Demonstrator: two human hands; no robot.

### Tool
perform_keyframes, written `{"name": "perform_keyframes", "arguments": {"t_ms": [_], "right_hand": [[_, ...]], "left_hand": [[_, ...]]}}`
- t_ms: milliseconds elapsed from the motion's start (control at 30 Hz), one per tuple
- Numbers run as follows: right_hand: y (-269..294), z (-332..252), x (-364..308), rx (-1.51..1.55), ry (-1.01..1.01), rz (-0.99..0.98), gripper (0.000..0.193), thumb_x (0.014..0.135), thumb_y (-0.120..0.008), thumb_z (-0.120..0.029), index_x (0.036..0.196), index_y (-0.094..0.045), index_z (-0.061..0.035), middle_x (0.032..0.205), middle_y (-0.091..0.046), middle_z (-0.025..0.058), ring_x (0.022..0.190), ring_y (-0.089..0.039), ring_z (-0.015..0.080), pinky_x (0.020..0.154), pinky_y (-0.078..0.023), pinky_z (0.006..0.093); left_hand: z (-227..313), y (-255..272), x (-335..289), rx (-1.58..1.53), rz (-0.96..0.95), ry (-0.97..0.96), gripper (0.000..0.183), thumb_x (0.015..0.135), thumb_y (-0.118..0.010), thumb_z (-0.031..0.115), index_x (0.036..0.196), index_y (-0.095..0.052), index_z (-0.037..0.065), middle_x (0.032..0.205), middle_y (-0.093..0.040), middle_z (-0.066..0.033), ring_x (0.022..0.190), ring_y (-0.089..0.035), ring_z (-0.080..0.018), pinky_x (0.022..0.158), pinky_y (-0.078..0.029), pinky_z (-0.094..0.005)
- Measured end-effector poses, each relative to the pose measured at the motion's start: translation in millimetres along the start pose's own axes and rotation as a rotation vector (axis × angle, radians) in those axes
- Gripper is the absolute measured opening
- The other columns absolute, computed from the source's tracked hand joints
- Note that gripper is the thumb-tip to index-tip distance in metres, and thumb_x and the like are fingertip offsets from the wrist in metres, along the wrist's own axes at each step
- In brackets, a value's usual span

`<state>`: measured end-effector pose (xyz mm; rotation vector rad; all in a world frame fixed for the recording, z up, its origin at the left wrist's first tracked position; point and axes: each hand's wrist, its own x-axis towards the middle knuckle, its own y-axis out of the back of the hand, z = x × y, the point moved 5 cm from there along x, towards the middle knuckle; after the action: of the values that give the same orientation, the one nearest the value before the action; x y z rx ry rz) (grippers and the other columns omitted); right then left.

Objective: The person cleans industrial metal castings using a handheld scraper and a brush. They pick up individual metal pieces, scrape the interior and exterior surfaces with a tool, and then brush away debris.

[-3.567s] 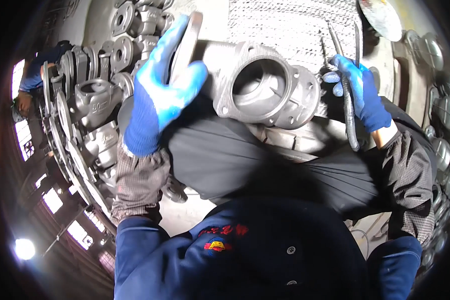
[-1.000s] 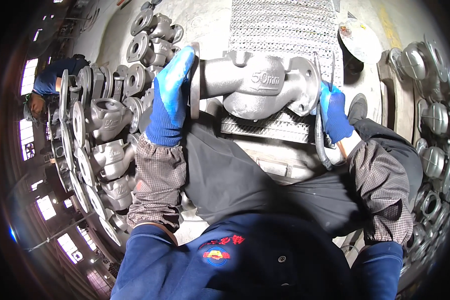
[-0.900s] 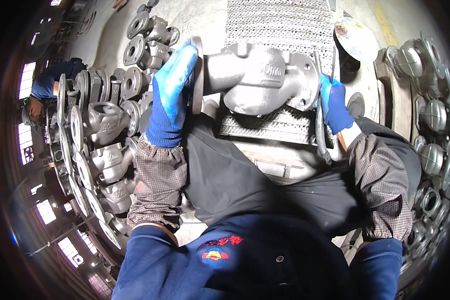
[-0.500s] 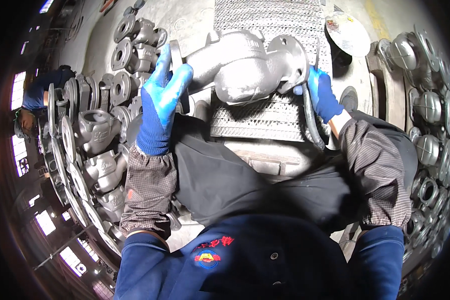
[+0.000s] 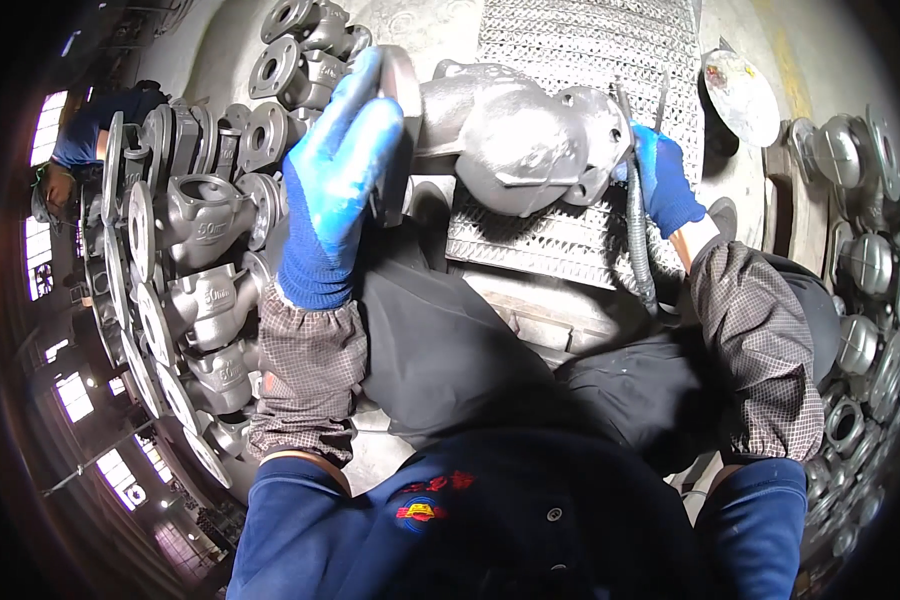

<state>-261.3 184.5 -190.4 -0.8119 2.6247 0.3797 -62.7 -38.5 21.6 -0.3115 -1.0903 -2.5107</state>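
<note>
A grey cast valve body (image 5: 525,145) lies on its side over a metal grating, its round bulge toward me. My left hand (image 5: 335,185), in a blue glove, presses against the broad left flange (image 5: 400,130), thumb and fingers extended along it. By the right flange (image 5: 600,140), my right hand (image 5: 662,180), also gloved, is closed around a slim hand tool whose ribbed grey hose (image 5: 637,240) hangs down. A thin rod (image 5: 662,100) stands up beside that hand. The tool's working end cannot be made out.
The grating (image 5: 530,240) bears the casting in front of my knees. Stacked valve bodies (image 5: 205,225) crowd the left, more castings (image 5: 865,260) the right. A stained white round lid (image 5: 740,97) stands at back right. Another person's arm (image 5: 95,135) shows far left.
The valve body has rolled, so its bulge now faces me more and its left flange shows broader. My left hand turned with the flange. The whole view has shifted somewhat.
</note>
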Motion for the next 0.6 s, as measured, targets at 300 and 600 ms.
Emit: {"name": "perform_keyframes", "arguments": {"t_ms": [300, 600], "right_hand": [[-9, -7, 26, 0.447, -0.06, 0.121, 0.025, 0.089, -0.061, -0.022, 0.089, -0.062, 0.0022, 0.062, -0.055, 0.0057, 0.046, -0.052, 0.0155, 0.044, -0.042, 0.0274], [-13, -42, 17, 0.275, -0.012, 0.103, 0.031, 0.091, -0.057, -0.03, 0.091, -0.063, 0.0008, 0.064, -0.05, 0.0019, 0.054, -0.048, 0.0119, 0.053, -0.043, 0.0257]], "left_hand": [[2, -14, -2, 0.092, -0.114, 0.187, 0.095, 0.07, -0.076, 0.017, 0.144, -0.022, -0.008, 0.142, -0.037, -0.0288, 0.131, -0.042, -0.0316, 0.107, -0.035, -0.0347], [-30, -8, -29, -0.057, 0.002, 0.339, 0.087, 0.077, -0.075, 0.011, 0.143, -0.023, -0.01, 0.149, -0.028, -0.0244, 0.137, -0.03, -0.026, 0.11, -0.03, -0.0341]]}}
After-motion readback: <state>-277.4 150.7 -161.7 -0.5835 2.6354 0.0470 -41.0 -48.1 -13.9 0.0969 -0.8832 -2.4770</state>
